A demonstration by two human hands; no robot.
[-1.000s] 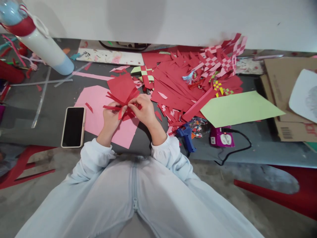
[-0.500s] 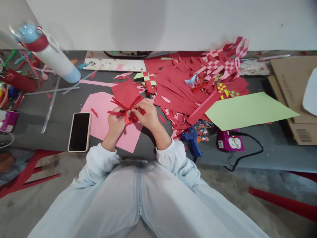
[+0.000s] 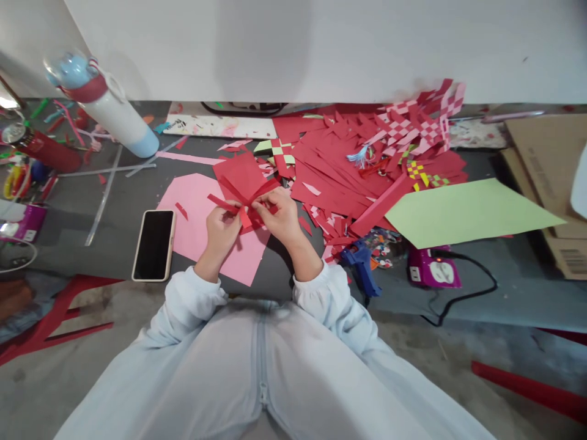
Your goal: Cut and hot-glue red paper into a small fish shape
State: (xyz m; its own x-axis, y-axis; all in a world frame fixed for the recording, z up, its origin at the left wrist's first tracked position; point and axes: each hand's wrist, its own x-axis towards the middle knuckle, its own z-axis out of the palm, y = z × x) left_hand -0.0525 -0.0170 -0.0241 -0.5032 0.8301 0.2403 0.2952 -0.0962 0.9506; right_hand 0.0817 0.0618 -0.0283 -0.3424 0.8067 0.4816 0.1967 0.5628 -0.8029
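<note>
Both my hands hold one red paper piece (image 3: 237, 174) cut into strips, its uncut square part pointing away from me. My left hand (image 3: 223, 227) pinches the strips on the left side, with one strip sticking out past the fingers. On the right side, my right hand (image 3: 279, 214) is closed on strips close to the left fingertips. Fingers partly hide where the strips cross. Beneath the hands lies a pink paper sheet (image 3: 192, 189) with a small red scrap on it. A phone (image 3: 154, 245) with a dark screen lies left of the sheet.
Red paper strips (image 3: 330, 159) and woven checkered pieces (image 3: 408, 125) are heaped at the back right. A light green sheet (image 3: 472, 211), blue glue gun (image 3: 364, 269) and purple power box (image 3: 433, 269) lie right. A white-blue bottle (image 3: 114, 116) and red can (image 3: 43, 146) stand left.
The whole view has shifted slightly, so things appear a little lower and further right. My hands keep their pinch on the red paper, with fingers moved slightly.
</note>
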